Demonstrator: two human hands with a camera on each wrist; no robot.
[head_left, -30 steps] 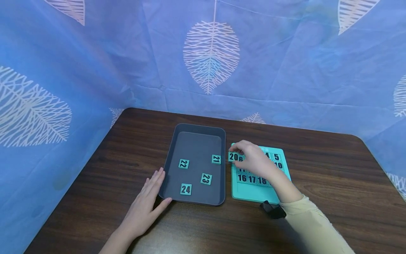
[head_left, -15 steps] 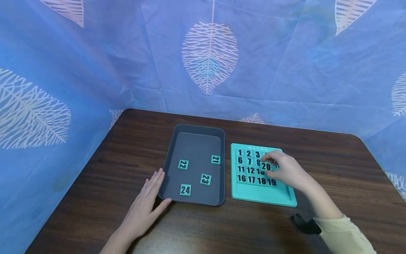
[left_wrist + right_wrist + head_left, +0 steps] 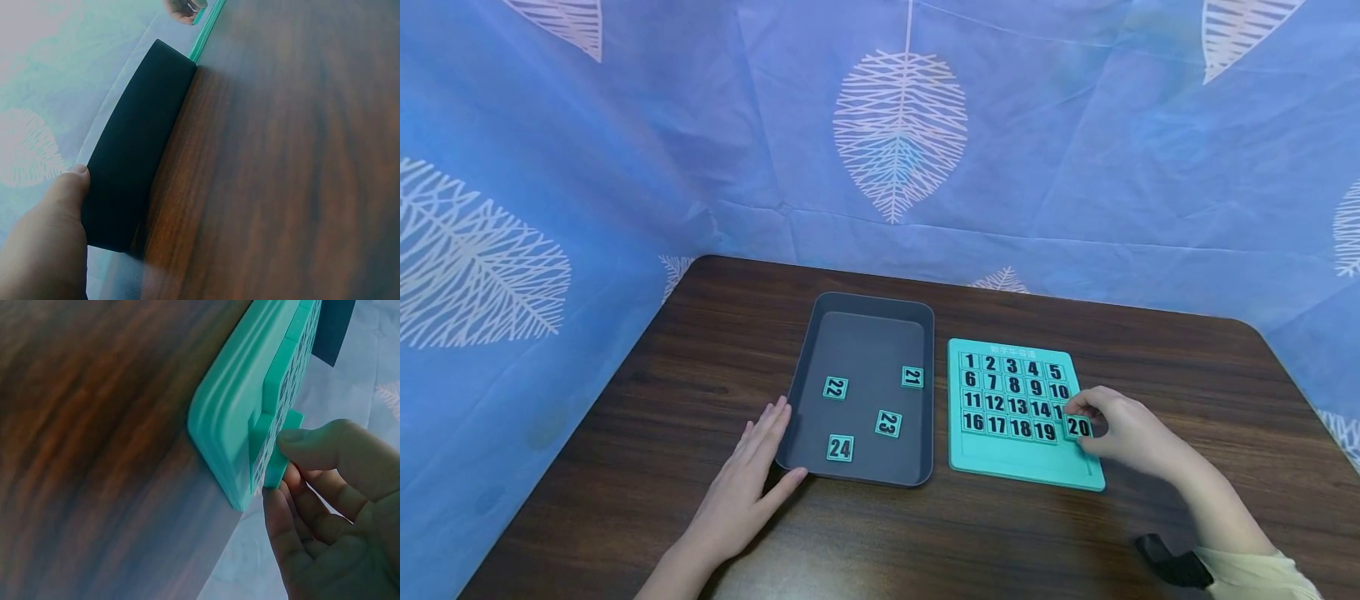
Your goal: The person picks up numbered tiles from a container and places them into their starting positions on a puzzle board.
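Observation:
My right hand (image 3: 1138, 437) pinches the number 20 tile (image 3: 1078, 427) between thumb and fingers, at the right end of the fourth row on the turquoise number board (image 3: 1022, 467). In the right wrist view the pinched tile (image 3: 284, 456) sits slightly above the board's other tiles, at a small tilt. Tiles 1 to 19 lie in rows on the board, with 15 partly hidden by my fingers. On the left, my left hand (image 3: 737, 492) rests with straight fingers against the near left corner of the dark grey tray (image 3: 868, 333).
Inside the tray lie loose tiles: 21 (image 3: 912, 377), 22 (image 3: 835, 388), 23 (image 3: 888, 423) and 24 (image 3: 840, 448). The tray stands just left of the board on a dark wooden table (image 3: 865, 542). A blue leaf-patterned cloth (image 3: 1037, 150) hangs behind the table.
My right hand has carried tile 20 from the board's left edge across to the right and nearer, to the end of the fourth row. The left hand and tray stay put.

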